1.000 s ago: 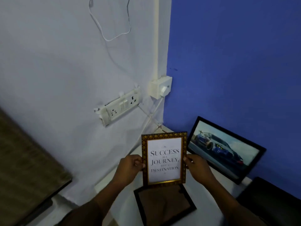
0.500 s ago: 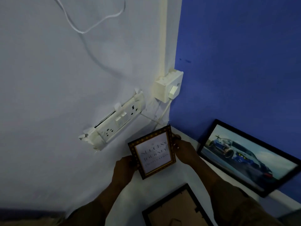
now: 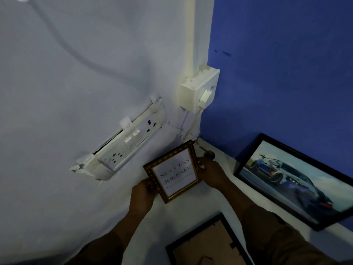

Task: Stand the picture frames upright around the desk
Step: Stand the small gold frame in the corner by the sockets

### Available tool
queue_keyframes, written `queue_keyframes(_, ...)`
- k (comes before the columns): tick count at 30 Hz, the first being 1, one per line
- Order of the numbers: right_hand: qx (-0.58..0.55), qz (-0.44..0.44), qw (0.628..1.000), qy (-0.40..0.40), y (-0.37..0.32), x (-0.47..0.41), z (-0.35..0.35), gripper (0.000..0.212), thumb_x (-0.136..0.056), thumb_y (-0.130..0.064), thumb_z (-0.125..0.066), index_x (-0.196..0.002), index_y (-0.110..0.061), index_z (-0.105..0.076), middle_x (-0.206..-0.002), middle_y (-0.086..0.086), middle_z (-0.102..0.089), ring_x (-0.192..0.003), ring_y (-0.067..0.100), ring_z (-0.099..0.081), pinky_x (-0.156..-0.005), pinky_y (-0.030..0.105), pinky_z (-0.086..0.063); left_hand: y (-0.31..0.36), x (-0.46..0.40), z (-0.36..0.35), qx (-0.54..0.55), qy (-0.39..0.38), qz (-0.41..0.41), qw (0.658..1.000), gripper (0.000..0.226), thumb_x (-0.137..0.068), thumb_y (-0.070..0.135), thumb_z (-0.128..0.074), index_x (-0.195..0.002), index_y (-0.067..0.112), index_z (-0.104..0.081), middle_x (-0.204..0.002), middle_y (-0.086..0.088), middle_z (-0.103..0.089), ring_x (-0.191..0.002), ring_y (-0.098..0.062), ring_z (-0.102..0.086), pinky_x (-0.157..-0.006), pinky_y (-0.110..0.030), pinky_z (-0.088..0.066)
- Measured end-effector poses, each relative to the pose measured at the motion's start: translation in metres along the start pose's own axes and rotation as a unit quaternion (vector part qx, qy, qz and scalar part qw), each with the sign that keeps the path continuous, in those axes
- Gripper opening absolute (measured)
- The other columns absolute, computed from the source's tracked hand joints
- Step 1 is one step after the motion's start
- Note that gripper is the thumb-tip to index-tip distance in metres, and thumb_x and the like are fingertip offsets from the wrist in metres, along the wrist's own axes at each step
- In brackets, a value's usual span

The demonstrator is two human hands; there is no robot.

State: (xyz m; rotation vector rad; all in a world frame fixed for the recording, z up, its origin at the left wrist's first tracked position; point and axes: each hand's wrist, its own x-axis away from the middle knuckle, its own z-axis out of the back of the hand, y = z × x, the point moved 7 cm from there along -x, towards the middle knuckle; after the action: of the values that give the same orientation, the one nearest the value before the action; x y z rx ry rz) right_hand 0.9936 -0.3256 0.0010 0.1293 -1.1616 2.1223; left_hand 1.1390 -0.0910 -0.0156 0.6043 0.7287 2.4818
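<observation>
Fingers of the left hand (image 3: pixel 142 192) curl round the lower left edge of the gold-bordered frame (image 3: pixel 172 171), thumb on the front border, the rest hidden behind it. The right hand (image 3: pixel 210 172) pinches the frame's right edge the same way, its fingers wrapped out of sight at the back. Both forearms reach up from the bottom of the view, converging on the frame, which is tilted with its top corner leaning toward the corner where the white wall (image 3: pixel 76 83) meets the blue wall (image 3: pixel 286 64) (whether its lower edge touches the desk (image 3: pixel 214 199) cannot be told). Its printed words are blurred.

Behind the frame's top corner thin cables run down from a wall box (image 3: pixel 198 90), and a loose socket strip (image 3: pixel 129 144) hangs just left of it. To the right a black frame with a car picture (image 3: pixel 290 180) leans against the blue wall, well apart from the right hand. Near the bottom edge another black frame (image 3: pixel 206 243) lies face down on the desk, with bare white surface between it and the held frame
</observation>
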Motion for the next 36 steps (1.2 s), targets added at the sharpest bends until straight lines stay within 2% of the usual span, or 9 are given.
queue_keyframes(3,-0.030,0.001,1.000,0.000,0.005,0.001,-0.002,0.035,-0.103,-0.028,-0.052,-0.133,-0.012,-0.060,-0.124,0.011,-0.069,-0.107,0.025,-0.066,-0.092,0.043,-0.056,-0.002,0.001,-0.003,0.010,0.012,0.010,1.000,0.007,-0.088,0.011,-0.074,-0.082,0.007,-0.071,-0.089,-0.010,-0.078,-0.083,-0.027,-0.073,-0.074,-0.031,-0.054)
queue_keyframes(6,-0.055,-0.013,0.998,-0.004,0.010,0.004,-0.004,0.047,-0.103,-0.030,-0.053,-0.147,-0.015,-0.049,-0.140,0.009,-0.061,-0.122,0.023,-0.061,-0.102,0.039,-0.051,-0.002,0.007,-0.004,0.051,0.017,0.027,0.998,0.004,-0.089,0.011,-0.073,-0.087,0.008,-0.072,-0.091,-0.009,-0.078,-0.087,-0.027,-0.073,-0.075,-0.028,-0.052)
queue_keyframes(9,-0.062,-0.027,0.998,-0.007,0.019,0.009,-0.006,0.058,-0.102,-0.035,-0.055,-0.155,-0.019,-0.038,-0.149,0.010,-0.051,-0.132,0.024,-0.053,-0.109,0.039,-0.046,-0.006,0.013,-0.006,0.076,0.020,0.047,0.996,0.022,-0.089,0.019,-0.076,-0.107,0.008,-0.074,-0.102,-0.006,-0.078,-0.096,-0.024,-0.072,-0.083,-0.028,-0.053)
queue_keyframes(20,-0.092,-0.067,0.993,0.027,0.056,0.049,-0.012,0.053,-0.100,-0.033,-0.060,-0.150,-0.026,-0.043,-0.142,0.008,-0.055,-0.123,0.023,-0.057,-0.106,0.041,-0.049,-0.016,0.033,-0.020,0.091,-0.009,0.102,0.991,0.034,-0.087,0.025,-0.078,-0.116,0.009,-0.069,-0.110,-0.010,-0.077,-0.105,-0.027,-0.071,-0.083,-0.022,-0.048)
queue_keyframes(23,-0.106,-0.100,0.988,0.043,0.076,0.075,-0.018,0.050,-0.100,-0.031,-0.061,-0.147,-0.025,-0.046,-0.137,0.006,-0.058,-0.118,0.023,-0.060,-0.102,0.037,-0.051,-0.021,0.043,-0.032,0.084,-0.063,0.108,0.989,0.043,-0.085,0.029,-0.080,-0.120,0.007,-0.067,-0.116,-0.010,-0.073,-0.112,-0.027,-0.068,-0.089,-0.024,-0.050)
queue_keyframes(26,-0.110,-0.137,0.982,0.065,0.106,0.115,-0.035,0.050,-0.099,-0.030,-0.061,-0.147,-0.020,-0.049,-0.137,0.007,-0.060,-0.119,0.023,-0.061,-0.100,0.035,-0.052,-0.026,0.063,-0.059,0.033,-0.167,0.110,0.979,0.050,-0.086,0.037,-0.078,-0.125,0.008,-0.065,-0.120,-0.005,-0.068,-0.111,-0.021,-0.063,-0.091,-0.024,-0.049)
queue_keyframes(30,-0.121,-0.215,0.957,0.152,0.164,0.183,-0.064,0.051,-0.095,-0.027,-0.062,-0.144,-0.017,-0.053,-0.140,0.013,-0.061,-0.127,0.028,-0.059,-0.108,0.047,-0.050,-0.032,0.098,-0.094,-0.021,-0.251,0.082,0.964,0.051,-0.088,0.042,-0.074,-0.127,0.012,-0.061,-0.125,-0.005,-0.063,-0.116,-0.021,-0.060,-0.094,-0.025,-0.047)
queue_keyframes(33,-0.131,-0.283,0.920,0.236,0.181,0.247,-0.089,0.042,-0.095,-0.024,-0.063,-0.135,-0.012,-0.058,-0.126,0.016,-0.065,-0.118,0.034,-0.063,-0.100,0.046,-0.053,-0.029,0.116,-0.109,-0.055,-0.258,0.026,0.964,0.043,-0.091,0.039,-0.070,-0.121,0.009,-0.062,-0.118,-0.009,-0.066,-0.112,-0.025,-0.062,-0.090,-0.031,-0.049)
queue_keyframes(36,-0.186,-0.339,0.885,0.260,0.167,0.298,-0.117,0.022,-0.098,-0.025,-0.062,-0.117,-0.015,-0.056,-0.100,0.008,-0.065,-0.100,0.035,-0.065,-0.078,0.036,-0.046,-0.022,0.122,-0.118,-0.097,-0.264,-0.013,0.960,0.040,-0.092,0.040,-0.067,-0.117,0.010,-0.061,-0.114,-0.008,-0.065,-0.108,-0.025,-0.062,-0.081,-0.028,-0.043)
